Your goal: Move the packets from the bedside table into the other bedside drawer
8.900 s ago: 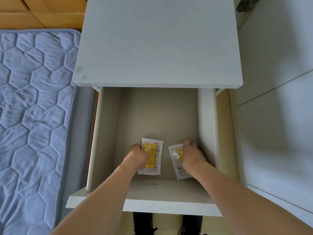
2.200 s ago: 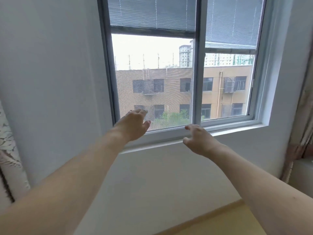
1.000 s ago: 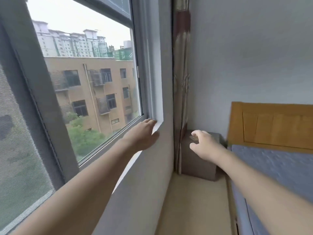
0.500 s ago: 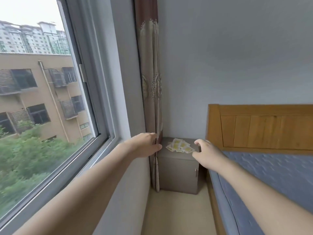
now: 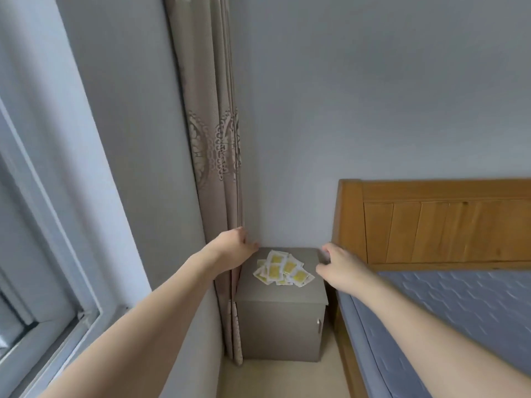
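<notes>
A loose pile of several white packets with yellow fronts [image 5: 283, 268] lies on top of a grey bedside table [image 5: 280, 317] in the room's corner. Both my arms reach forward toward it. My left hand [image 5: 232, 249] hovers in front of the curtain, left of the pile, fingers loosely curled and empty. My right hand [image 5: 342, 270] hangs in the air right of the pile, fingers relaxed, holding nothing. Neither hand touches the packets. The other bedside drawer is out of view.
A patterned curtain [image 5: 214, 156] hangs left of the table against the wall. A bed with a blue quilted mattress [image 5: 459, 320] and a wooden headboard [image 5: 436, 222] stands on the right. A window frame [image 5: 48, 254] runs along the left. A narrow floor strip leads to the table.
The view has swung from the window to the corner and come closer to the grey bedside table. The pile of packets is larger in view, and both empty hands are nearer to it.
</notes>
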A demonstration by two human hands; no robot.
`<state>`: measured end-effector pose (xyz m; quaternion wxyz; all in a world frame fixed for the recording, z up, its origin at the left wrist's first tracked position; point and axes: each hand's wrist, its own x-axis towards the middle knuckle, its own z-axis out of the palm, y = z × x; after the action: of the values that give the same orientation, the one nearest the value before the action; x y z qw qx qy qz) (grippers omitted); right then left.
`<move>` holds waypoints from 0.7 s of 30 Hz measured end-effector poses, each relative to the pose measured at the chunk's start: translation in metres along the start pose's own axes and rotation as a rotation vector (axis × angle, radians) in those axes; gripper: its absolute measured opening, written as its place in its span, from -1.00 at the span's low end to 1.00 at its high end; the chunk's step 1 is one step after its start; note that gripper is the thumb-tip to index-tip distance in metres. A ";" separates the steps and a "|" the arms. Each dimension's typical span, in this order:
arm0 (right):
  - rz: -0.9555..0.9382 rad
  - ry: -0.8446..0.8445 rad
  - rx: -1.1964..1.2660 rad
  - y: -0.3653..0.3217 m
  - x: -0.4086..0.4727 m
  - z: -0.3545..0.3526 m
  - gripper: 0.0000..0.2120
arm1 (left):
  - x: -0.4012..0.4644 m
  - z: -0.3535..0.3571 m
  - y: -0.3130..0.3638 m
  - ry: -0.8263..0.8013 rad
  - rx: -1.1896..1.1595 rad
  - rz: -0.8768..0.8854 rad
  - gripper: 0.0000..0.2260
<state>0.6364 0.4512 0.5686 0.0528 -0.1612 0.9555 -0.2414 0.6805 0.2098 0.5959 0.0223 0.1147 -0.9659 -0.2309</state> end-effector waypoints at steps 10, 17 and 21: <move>0.228 -0.092 0.186 0.088 0.256 0.044 -0.86 | 0.245 0.078 -0.015 -0.105 -0.060 -0.136 -0.64; 0.447 -0.160 0.433 0.121 0.398 0.080 -0.68 | 0.399 0.133 -0.041 -0.167 -0.104 -0.285 -0.53; 0.670 -0.175 0.558 0.151 0.463 0.127 -0.70 | 0.475 0.189 -0.066 -0.246 -0.123 -0.345 -0.60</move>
<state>0.1800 0.3656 0.3745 0.2502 0.1577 0.8452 -0.4452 0.2142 0.1256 0.3929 -0.1285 0.2480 -0.9114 -0.3022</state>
